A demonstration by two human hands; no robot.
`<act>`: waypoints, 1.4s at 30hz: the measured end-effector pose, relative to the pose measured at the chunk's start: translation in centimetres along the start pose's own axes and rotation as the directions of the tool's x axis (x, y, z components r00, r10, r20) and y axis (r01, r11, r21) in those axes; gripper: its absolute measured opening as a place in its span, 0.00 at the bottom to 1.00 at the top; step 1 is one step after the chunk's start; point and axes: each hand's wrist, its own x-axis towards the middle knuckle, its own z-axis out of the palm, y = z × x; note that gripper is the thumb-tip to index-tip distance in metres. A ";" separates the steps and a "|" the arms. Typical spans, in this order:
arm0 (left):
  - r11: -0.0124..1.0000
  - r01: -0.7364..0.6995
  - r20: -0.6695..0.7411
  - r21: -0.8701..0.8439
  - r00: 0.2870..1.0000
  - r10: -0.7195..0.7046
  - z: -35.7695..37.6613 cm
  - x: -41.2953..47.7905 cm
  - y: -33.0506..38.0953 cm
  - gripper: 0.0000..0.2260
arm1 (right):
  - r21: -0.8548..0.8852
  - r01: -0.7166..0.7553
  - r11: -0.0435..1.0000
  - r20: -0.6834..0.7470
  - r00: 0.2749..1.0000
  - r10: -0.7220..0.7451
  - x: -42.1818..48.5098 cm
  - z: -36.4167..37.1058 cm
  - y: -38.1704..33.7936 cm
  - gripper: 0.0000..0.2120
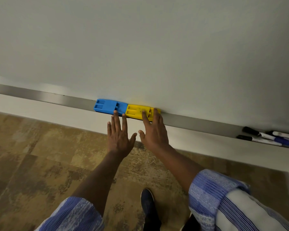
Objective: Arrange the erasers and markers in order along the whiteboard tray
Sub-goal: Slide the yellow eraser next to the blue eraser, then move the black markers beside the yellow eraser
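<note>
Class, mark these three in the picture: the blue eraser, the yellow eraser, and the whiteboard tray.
blue eraser (107, 106), head view, on its top face.
yellow eraser (135, 110), head view, on its top face, left of the fingers.
whiteboard tray (40, 95), head view, on a bare stretch of its metal front.

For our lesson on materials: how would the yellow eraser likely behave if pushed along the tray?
The yellow eraser looks like moulded plastic, so probably stiff and light. Its flat, blocky shape suggests sliding, not rolling. Butted against the blue eraser, it would likely shove that along if pushed leftward.
</note>
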 end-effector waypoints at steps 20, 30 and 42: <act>0.965 -0.252 -0.038 0.074 0.966 0.255 -0.6 0.2 14.1 0.40 | 0.052 0.061 0.997 -0.149 0.987 -0.052 -6.2 -4.2 11.4 0.35; 0.931 -0.363 0.012 -0.014 0.931 0.364 2.0 -2.7 27.5 0.42 | 0.038 -0.081 0.996 -0.203 0.975 0.087 -11.8 -9.3 24.0 0.31; 0.835 -0.541 -0.013 -0.102 0.840 0.543 2.3 -3.5 37.3 0.28 | -0.213 -0.160 0.964 -0.376 0.924 0.070 -14.3 -12.3 35.6 0.17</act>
